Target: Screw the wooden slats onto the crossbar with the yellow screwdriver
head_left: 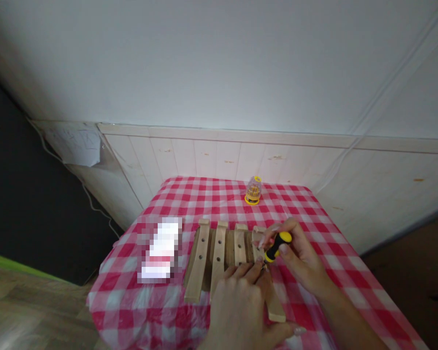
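My right hand [302,260] grips a black and yellow screwdriver [277,246], its tip end pointing down at the rightmost wooden slat [276,304]. My left hand [239,304] lies flat over the slats, fingers stretched forward and thumb out to the right. Its fingertips rest close to the screwdriver's lower end. The slats are fixed side by side across a darker wooden board [207,272]. Dark screws show in the leftmost slat [197,274] and the second slat [220,243]. Where the screwdriver meets the wood is hidden by my fingers.
A clear bit case [253,191] with a yellow base stands toward the back of the table. A blurred white item [162,250] lies left of the board. The red-and-white checked tablecloth [204,201] reaches to the panelled wall [219,155].
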Motion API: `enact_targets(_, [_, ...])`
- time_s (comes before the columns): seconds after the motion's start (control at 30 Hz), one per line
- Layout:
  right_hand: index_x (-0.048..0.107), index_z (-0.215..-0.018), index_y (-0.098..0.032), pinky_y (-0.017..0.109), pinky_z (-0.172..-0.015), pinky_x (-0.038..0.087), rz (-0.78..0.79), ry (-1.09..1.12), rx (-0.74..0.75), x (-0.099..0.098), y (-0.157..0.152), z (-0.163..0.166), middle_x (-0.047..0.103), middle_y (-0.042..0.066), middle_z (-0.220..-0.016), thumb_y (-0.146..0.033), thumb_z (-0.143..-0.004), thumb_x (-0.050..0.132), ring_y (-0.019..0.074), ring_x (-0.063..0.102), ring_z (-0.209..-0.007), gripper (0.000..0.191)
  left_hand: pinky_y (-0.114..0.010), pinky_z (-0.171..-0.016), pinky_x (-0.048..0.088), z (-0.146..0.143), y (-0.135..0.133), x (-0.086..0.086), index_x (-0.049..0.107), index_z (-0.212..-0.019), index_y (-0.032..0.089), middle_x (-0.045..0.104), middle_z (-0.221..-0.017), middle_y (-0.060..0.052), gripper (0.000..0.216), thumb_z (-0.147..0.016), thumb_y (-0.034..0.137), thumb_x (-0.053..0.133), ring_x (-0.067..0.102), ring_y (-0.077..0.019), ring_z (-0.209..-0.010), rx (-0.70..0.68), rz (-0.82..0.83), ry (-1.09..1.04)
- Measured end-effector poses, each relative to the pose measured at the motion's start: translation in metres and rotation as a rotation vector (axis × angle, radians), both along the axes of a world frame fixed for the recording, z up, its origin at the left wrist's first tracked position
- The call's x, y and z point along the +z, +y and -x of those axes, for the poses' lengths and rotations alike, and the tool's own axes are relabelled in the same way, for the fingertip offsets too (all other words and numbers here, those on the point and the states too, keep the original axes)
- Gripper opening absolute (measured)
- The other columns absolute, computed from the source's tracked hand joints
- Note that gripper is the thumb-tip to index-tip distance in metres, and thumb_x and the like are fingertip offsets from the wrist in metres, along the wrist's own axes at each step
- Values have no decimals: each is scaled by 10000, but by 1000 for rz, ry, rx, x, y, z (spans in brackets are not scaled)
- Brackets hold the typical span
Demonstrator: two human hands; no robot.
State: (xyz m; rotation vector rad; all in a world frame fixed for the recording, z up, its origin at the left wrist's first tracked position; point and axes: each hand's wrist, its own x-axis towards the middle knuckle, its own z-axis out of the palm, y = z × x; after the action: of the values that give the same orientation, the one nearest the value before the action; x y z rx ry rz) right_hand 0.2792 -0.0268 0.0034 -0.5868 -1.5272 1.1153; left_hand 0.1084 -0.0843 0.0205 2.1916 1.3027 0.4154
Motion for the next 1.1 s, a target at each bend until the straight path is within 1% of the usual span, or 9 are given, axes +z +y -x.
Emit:
enact_targets(0.1, [521, -1019, -322, 328, -740, 597, -10, 16, -4, 4, -2, 5, 725, -22, -872, -451, -1004, 674, 170, 679, -741, 200, -579, -1098, 507, -1, 0, 1, 764, -1237, 164, 690, -1395, -122, 689, -750, 639, 872, 643, -413, -1246, 1, -1, 13])
enact_targets(0.27, [491, -1083, -332, 273, -569, 490, 46, 7, -25, 3, -7, 13, 658, -36, -777, -503, -1044, 577, 142, 520, -558, 196, -579, -1094, 506, -1, 1, 1, 756, -1247, 158, 707, -1368, -121, 627, -788, 576, 841, 654, -395, -1229, -8, 5, 31])
enact_targets(0.43, [604, -1110, -319, 324, -597, 520, 146, 167, 76, -2, -6, 13, 628, 7, -806, -651, -985, 564, 197, 576, -650, 357, -580, -1097, 502, -1, 0, -2, 767, -1237, 159, 697, -1380, -132, 611, -772, 547, 842, 650, -408, -1236, 7, -9, 39])
enact_targets(0.57, [664, -1055, -306, 389, -726, 576, 252, 135, 156, -4, -3, 6, 652, 27, -833, -613, -995, 567, 228, 655, -758, 328, -563, -1075, 524, -2, -2, -3, 762, -1244, 165, 724, -1336, -124, 638, -780, 598, 831, 662, -401, -1217, 29, -30, 19])
enact_targets(0.67, [681, -1067, -296, 402, -780, 593, 159, 46, 74, -5, 0, 0, 677, 38, -875, -557, -1019, 581, 217, 676, -796, 283, -564, -1059, 535, -2, -2, -6, 760, -1252, 171, 728, -1329, -124, 657, -796, 643, 797, 672, -404, -1201, 37, -49, 14])
enact_targets(0.8, [650, -1016, -303, 365, -751, 606, -17, 14, -71, 2, 2, 0, 683, 14, -871, -468, -980, 701, 189, 680, -774, 177, -567, -1046, 545, -2, -1, -10, 763, -1259, 171, 709, -1362, -130, 694, -825, 711, 724, 672, -409, -1205, 34, -76, -2])
enact_targets(0.9, [569, -920, -298, 354, -697, 613, -65, 32, -164, 4, 3, 4, 668, -24, -779, -436, -925, 783, 189, 686, -724, 254, -565, -1066, 535, -3, -1, -11, 754, -1284, 162, 682, -1403, -137, 720, -829, 718, 720, 658, -408, -1236, 40, -81, -3])
enact_targets(1.03, [626, -1042, -307, 304, -563, 590, -126, -73, -324, -10, 2, 3, 706, -18, -739, -448, -964, 730, 183, 693, -616, 192, -564, -1079, 530, -3, -1, -9, 742, -1306, 154, 693, -1386, -138, 733, -797, 679, 781, 659, -407, -1233, 44, -68, 5])
enact_targets(1.1, [681, -1111, -318, 346, -620, 619, -275, -154, -428, -18, 1, -2, 772, 23, -814, -423, -962, 735, 223, 752, -707, 190, -566, -1071, 535, -2, -1, -8, 745, -1300, 151, 697, -1380, -138, 742, -787, 685, 794, 659, -410, -1230, 39, -58, 7])
